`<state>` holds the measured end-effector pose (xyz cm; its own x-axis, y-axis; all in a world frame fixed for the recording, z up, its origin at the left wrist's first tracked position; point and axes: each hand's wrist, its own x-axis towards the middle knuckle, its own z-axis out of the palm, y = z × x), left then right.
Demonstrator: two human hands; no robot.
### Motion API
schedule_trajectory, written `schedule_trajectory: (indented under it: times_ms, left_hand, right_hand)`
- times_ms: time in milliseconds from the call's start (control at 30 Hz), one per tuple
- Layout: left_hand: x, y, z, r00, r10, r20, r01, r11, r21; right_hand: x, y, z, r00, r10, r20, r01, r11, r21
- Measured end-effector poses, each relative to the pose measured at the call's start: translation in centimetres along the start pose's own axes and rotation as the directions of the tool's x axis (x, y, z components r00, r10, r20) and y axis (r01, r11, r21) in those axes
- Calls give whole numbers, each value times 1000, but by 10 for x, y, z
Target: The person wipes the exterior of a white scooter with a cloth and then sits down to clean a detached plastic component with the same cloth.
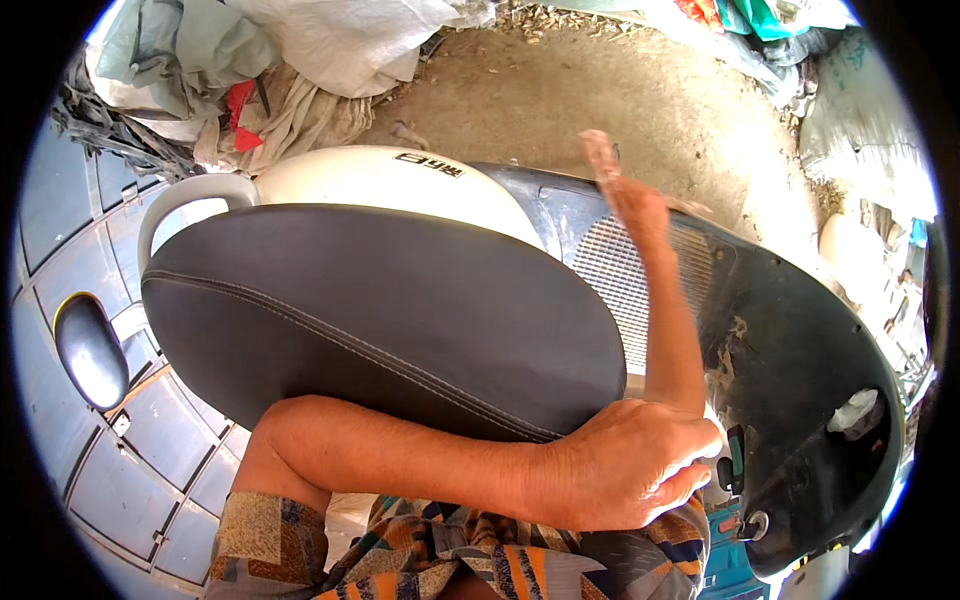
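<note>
The long black stitched seat point(390, 307) of a scooter with a cream body point(352, 176) lies before me. My left forearm crosses its near edge, and my left hand point(630, 469) is curled beyond the seat's right tip; what is inside the fingers is hidden. Beyond it my right hand point(634, 195), motion-blurred, reaches over the footboard's ridged mat point(615, 277) with fingers extended and nothing visible in it. Close to my left hand is the dark inner front panel point(795, 337), with a key switch point(754, 525) low on it.
Crumpled pale material point(855, 412) sits in the front panel's pocket. At the rear are a grey grab rail point(157, 217) and a black oval pad point(91, 351). Blue-grey panels point(60, 217) line the left. White sacks point(352, 45) border the dirt ground point(517, 97).
</note>
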<state>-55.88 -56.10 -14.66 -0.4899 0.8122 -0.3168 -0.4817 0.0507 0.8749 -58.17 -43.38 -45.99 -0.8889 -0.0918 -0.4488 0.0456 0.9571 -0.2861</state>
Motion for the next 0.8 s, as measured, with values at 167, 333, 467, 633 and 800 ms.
schedule_trajectory:
  times_ms: [167,333,467,633,800]
  left_hand:
    - [3,7,-1,992,-98,79,96,995,24]
    - [3,3,0,997,-62,43,64,997,-36]
    - [2,5,-4,994,-92,59,94,994,-47]
    - [3,4,-3,996,-76,50,77,997,-9]
    - [5,2,-3,996,-67,63,70,996,-50]
  right_hand:
    - [-37,42,33,823,59,-565,67,978,198]
    - [-23,-63,62,838,-262,-479,384,907,176]
    - [-44,-30,29,748,-491,-447,583,807,91]
    - [-64,19,19,802,-149,-578,223,973,60]
    - [-67,-59,36,742,-417,-525,567,808,160]
